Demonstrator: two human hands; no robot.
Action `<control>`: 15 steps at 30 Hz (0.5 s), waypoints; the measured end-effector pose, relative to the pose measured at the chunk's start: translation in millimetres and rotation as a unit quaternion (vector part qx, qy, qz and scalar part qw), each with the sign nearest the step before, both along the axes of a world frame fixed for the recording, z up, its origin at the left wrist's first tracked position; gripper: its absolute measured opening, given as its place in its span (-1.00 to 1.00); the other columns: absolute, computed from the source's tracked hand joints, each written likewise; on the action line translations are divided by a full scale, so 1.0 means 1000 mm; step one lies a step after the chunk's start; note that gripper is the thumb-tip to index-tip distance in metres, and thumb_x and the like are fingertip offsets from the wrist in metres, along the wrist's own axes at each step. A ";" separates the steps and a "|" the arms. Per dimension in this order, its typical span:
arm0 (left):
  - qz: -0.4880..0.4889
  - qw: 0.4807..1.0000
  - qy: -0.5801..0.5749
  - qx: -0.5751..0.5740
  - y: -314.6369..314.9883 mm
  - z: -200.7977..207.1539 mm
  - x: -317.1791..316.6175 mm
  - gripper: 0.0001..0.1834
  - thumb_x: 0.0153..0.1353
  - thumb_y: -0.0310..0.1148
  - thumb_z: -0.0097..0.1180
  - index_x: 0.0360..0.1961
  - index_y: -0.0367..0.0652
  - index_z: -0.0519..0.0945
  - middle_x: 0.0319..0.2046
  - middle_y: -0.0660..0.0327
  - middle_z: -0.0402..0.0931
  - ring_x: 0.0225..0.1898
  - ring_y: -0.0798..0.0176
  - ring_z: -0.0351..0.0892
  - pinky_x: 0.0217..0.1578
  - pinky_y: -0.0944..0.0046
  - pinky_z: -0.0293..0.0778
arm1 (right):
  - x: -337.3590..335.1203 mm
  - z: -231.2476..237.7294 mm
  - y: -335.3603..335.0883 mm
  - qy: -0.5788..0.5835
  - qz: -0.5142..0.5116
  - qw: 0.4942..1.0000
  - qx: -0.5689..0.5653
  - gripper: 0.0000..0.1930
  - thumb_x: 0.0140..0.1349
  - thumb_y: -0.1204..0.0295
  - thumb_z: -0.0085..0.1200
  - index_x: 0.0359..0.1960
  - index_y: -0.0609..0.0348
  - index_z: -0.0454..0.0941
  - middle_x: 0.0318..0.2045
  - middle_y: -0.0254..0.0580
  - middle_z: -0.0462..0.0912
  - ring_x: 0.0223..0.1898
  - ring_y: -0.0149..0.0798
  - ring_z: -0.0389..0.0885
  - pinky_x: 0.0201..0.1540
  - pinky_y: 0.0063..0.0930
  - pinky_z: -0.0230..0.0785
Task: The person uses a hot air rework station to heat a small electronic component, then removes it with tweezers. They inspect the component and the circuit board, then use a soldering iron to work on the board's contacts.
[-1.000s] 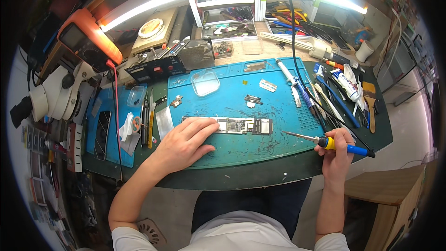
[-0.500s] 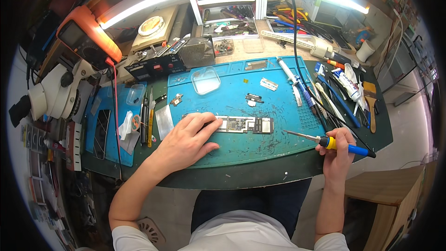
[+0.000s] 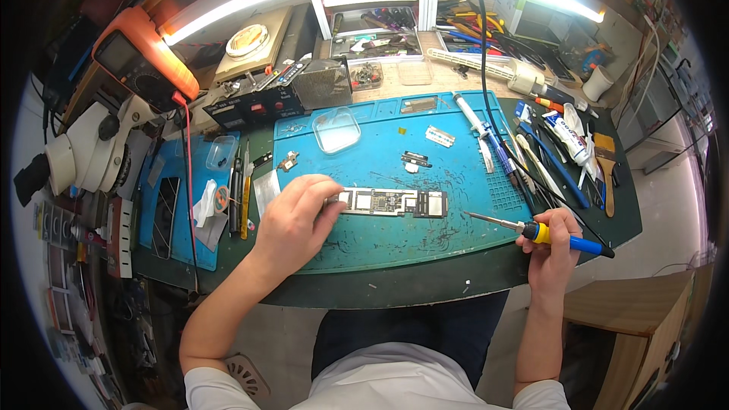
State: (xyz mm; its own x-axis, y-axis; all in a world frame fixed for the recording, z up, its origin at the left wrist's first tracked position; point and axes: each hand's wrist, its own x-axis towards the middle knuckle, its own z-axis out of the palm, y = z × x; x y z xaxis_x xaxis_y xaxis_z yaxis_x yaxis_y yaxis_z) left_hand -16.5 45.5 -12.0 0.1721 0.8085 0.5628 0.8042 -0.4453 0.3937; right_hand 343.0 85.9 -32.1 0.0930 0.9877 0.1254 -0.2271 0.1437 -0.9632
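Observation:
A long, narrow circuit board [image 3: 391,203] with silver shields lies on the blue work mat [image 3: 364,250]. My left hand [image 3: 296,220] is closed at the board's left end, thumb and fingers bent together around that end; their tips are partly hidden. Off the mat's right side, my right hand [image 3: 550,247] grips a soldering iron [image 3: 585,245] with a blue and yellow handle. The iron's thin metal tip points left, apart from the board. Behind the board lie a small dark metal part [image 3: 415,159] and a silver perforated strip [image 3: 440,136].
A clear plastic tray [image 3: 336,132] stands at the mat's back. Syringes [image 3: 482,129], a brush [image 3: 604,167] and tubes lie at right, under a hanging black cable [image 3: 482,45]. On the left are an orange multimeter [image 3: 144,61], a microscope [image 3: 83,152] and a phone-shaped panel [image 3: 166,216].
My left hand has drawn back leftward, its fingers curling inward, and more of the board's left part shows. The right hand and soldering iron have stayed in place.

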 end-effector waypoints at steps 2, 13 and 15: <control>0.002 1.000 0.004 -0.025 0.004 0.004 -0.005 -0.86 0.27 -0.51 0.30 -0.18 -0.25 0.61 -0.31 0.11 0.64 -0.32 0.05 0.65 -0.24 0.14 0.58 | -0.001 0.000 0.000 -0.019 -0.007 1.000 0.000 -0.67 0.49 0.18 0.02 -0.30 0.21 0.54 -0.54 -0.23 0.61 -0.58 -0.42 0.65 -0.50 -0.67 0.47; -0.034 0.997 -0.043 -0.058 0.041 0.007 0.016 -0.49 0.32 -0.47 0.26 0.30 -0.20 0.50 -0.14 0.13 0.70 -0.19 0.12 0.66 -0.15 0.19 0.56 | 0.002 -0.002 0.000 0.003 0.004 1.000 -0.007 -0.71 0.45 0.27 0.07 -0.27 0.30 0.56 -0.46 -0.16 0.64 -0.57 -0.36 0.64 -0.49 -0.59 0.53; -0.056 0.993 -0.013 -0.101 0.035 0.014 0.021 -0.42 0.25 -0.40 0.33 0.29 -0.18 0.48 -0.13 0.12 0.68 -0.10 0.05 0.64 -0.05 0.12 0.52 | 0.003 -0.001 0.001 0.002 0.001 1.000 -0.009 -0.72 0.46 0.28 0.06 -0.25 0.31 0.57 -0.46 -0.15 0.64 -0.56 -0.36 0.65 -0.48 -0.59 0.53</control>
State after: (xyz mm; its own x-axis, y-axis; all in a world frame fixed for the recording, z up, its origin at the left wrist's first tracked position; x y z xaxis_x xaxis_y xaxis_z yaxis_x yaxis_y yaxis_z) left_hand 4.8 80.1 1.5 0.2551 0.8822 0.3958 0.7421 -0.4411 0.5048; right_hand 346.1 86.7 -33.6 0.0909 0.9902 0.1062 -0.2321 0.1247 -0.9647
